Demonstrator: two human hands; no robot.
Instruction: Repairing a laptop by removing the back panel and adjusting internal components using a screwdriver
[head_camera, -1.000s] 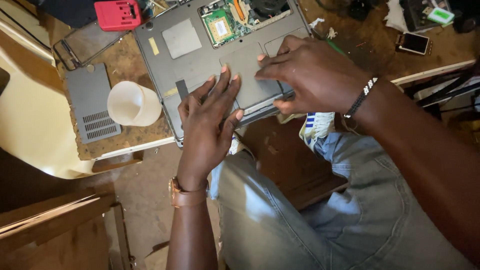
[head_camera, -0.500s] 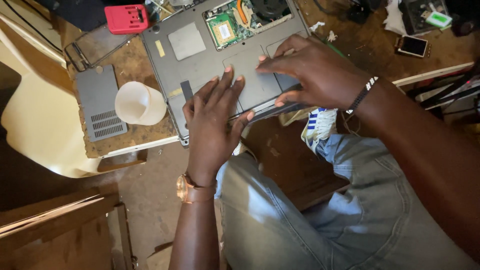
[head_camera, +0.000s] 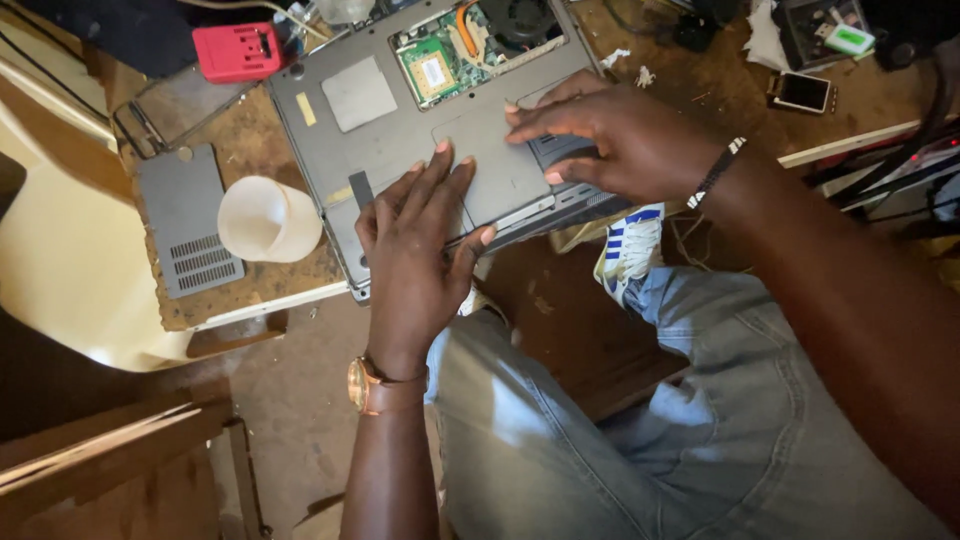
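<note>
A grey laptop (head_camera: 400, 130) lies upside down on a worn wooden table (head_camera: 255, 280), its near edge hanging over the table edge. A cover is off at the back, showing a green circuit board (head_camera: 432, 70) and a fan (head_camera: 520, 20). My left hand (head_camera: 415, 250) lies flat on the near part of the laptop's underside, fingers spread, thumb hooked on the near edge. My right hand (head_camera: 610, 135) presses down on the battery section at the near right, fingers curled over a dark slot.
A white plastic cup (head_camera: 265, 218) lies on its side left of the laptop. A grey vented cover panel (head_camera: 190, 225) rests beside it. A red box (head_camera: 238, 50) sits at the back left, a phone (head_camera: 798, 92) at the back right. My knees in jeans are below.
Both hands stay on the laptop's underside. My left hand has slid slightly along the near edge; the view has shifted a little.
</note>
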